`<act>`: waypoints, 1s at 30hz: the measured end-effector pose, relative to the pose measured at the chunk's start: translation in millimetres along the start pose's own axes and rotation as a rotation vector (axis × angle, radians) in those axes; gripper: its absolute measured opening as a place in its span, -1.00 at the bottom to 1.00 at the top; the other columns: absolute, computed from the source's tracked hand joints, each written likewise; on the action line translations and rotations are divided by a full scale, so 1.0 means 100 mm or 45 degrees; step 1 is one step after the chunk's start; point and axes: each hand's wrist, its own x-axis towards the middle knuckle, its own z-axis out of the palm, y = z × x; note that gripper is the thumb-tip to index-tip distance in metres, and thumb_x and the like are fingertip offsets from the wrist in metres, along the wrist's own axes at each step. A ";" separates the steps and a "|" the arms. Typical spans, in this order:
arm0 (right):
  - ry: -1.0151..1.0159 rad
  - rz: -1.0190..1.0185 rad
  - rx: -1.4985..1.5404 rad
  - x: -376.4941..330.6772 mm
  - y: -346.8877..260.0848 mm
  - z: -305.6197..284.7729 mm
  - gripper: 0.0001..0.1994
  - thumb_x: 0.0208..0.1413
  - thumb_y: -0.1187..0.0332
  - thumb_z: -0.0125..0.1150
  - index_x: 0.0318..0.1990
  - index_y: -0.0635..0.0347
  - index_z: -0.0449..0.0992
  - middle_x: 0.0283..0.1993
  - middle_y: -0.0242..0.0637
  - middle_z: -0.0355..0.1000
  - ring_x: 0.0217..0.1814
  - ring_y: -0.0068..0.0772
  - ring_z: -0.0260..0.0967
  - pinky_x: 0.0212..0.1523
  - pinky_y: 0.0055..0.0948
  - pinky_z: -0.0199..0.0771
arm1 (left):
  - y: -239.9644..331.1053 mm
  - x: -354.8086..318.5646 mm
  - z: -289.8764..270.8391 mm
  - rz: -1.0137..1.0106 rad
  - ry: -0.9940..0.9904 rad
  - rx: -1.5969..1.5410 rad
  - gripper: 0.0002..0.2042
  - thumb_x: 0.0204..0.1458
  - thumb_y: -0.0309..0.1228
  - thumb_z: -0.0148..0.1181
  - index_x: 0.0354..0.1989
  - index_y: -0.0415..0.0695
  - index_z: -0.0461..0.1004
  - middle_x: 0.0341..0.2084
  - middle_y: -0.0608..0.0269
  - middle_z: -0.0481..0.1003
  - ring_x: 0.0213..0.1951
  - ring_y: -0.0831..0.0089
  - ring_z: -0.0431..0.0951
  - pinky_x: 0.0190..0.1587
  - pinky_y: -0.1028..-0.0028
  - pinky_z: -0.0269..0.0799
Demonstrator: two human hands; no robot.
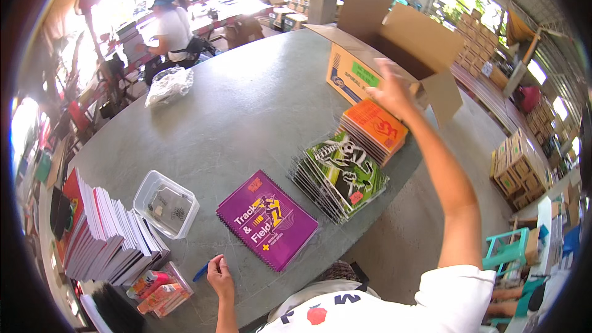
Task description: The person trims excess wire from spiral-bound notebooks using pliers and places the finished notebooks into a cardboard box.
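An open cardboard box — brown flaps up, orange-yellow front — stands at the grey table's far edge. The right hand reaches toward it, fingers loose, holding nothing. The left hand rests empty — beside a blue pen.

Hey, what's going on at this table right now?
A person is at a grey table covered with spiral notebooks. Their right hand is raised, blurred, near an open cardboard box, above an orange notebook stack. Their left hand rests on the table edge beside a blue pen. A purple notebook lies in front, with a green-and-black stack beside it. Another person sits in the background.
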 end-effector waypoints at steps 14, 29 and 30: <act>-0.027 -0.074 -0.469 0.56 2.20 0.03 -0.86 -0.31 0.32 0.26 -0.51 0.09 0.54 -0.51 -0.18 0.46 -0.35 -0.13 0.45 -0.28 -0.22 0.38 | -0.10 -0.22 0.61 0.622 0.446 0.912 -0.93 -0.15 -0.54 0.09 -0.45 -0.17 0.38 -0.42 0.13 0.34 -0.26 0.15 0.32 -0.16 0.23 0.18; 0.028 -0.093 -0.241 0.47 2.40 0.20 -0.93 -0.19 0.48 0.11 -0.47 0.21 0.44 -0.45 0.00 0.42 -0.30 0.07 0.38 -0.30 -0.10 0.36 | -0.23 -0.17 0.76 0.632 0.451 1.037 -0.90 -0.07 -0.49 0.03 -0.39 -0.22 0.38 -0.38 0.08 0.34 -0.20 0.13 0.31 -0.10 0.22 0.16; 0.002 -0.083 -0.274 0.49 2.38 0.24 -0.89 -0.18 0.47 0.11 -0.42 0.21 0.45 -0.39 -0.01 0.44 -0.23 0.04 0.39 -0.25 -0.14 0.37 | -0.24 -0.15 0.75 0.693 0.454 1.052 -0.90 -0.06 -0.48 0.03 -0.37 -0.21 0.39 -0.37 0.08 0.35 -0.19 0.13 0.31 -0.08 0.23 0.16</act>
